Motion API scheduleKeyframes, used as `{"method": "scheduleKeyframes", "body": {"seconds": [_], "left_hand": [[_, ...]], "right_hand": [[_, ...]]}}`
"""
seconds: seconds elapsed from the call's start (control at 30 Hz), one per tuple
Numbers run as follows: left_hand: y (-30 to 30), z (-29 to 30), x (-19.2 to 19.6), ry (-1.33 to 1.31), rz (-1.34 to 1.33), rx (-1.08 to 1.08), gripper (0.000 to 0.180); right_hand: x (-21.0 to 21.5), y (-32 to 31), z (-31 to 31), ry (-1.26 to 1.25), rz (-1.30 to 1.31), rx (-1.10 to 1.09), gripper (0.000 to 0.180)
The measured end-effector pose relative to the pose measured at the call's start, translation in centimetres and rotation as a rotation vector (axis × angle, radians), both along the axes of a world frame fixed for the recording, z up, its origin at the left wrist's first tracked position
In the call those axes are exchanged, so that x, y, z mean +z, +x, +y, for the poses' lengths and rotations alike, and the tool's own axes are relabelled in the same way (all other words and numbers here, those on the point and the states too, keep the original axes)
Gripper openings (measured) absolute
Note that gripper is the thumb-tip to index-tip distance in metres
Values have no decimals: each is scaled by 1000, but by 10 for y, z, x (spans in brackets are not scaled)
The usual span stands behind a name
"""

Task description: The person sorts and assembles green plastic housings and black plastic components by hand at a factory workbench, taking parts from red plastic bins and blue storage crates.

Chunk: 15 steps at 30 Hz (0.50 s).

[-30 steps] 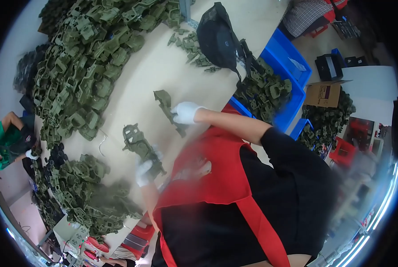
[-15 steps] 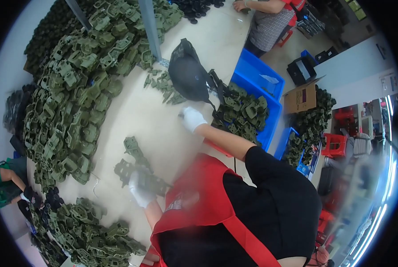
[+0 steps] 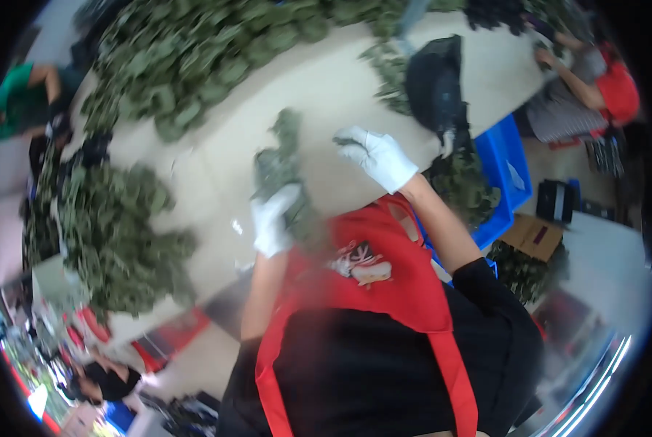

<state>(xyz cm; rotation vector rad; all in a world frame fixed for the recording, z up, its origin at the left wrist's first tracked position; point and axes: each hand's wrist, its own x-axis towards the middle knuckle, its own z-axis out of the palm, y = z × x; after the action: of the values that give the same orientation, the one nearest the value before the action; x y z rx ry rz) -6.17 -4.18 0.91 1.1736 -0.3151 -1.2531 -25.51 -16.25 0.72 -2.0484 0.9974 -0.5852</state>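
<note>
Both my hands wear white gloves over a cream table (image 3: 340, 87). My left hand (image 3: 273, 218) grips the lower end of an olive green webbing piece (image 3: 278, 164) that stretches up across the table. My right hand (image 3: 378, 154) is raised to the right of it, fingers curled on a small dark green bit at its fingertips. The frame is motion-blurred, so finer detail of the piece is unclear. A red apron (image 3: 373, 269) over black clothing fills the lower middle.
Big heaps of the same green pieces lie at the back (image 3: 195, 51) and left (image 3: 115, 226). A black bag (image 3: 435, 87) sits at the table's right end above a blue bin (image 3: 504, 171) with green pieces. Other people work at left (image 3: 20, 95) and upper right (image 3: 595, 87).
The view has swung and blurred. My left hand has taken up the green piece from the table, and my right hand has come back from the bin side toward it.
</note>
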Motion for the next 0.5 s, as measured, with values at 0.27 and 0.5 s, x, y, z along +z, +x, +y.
{"method": "scheduleKeyframes", "body": {"seconds": [0.27, 0.5], "left_hand": [[-14, 10, 38, 2, -204, 104, 38], [-16, 20, 31, -33, -223, 108, 46]], "right_hand": [[57, 75, 24, 399, 148, 0, 33], [59, 83, 47, -82, 59, -37, 19]]}}
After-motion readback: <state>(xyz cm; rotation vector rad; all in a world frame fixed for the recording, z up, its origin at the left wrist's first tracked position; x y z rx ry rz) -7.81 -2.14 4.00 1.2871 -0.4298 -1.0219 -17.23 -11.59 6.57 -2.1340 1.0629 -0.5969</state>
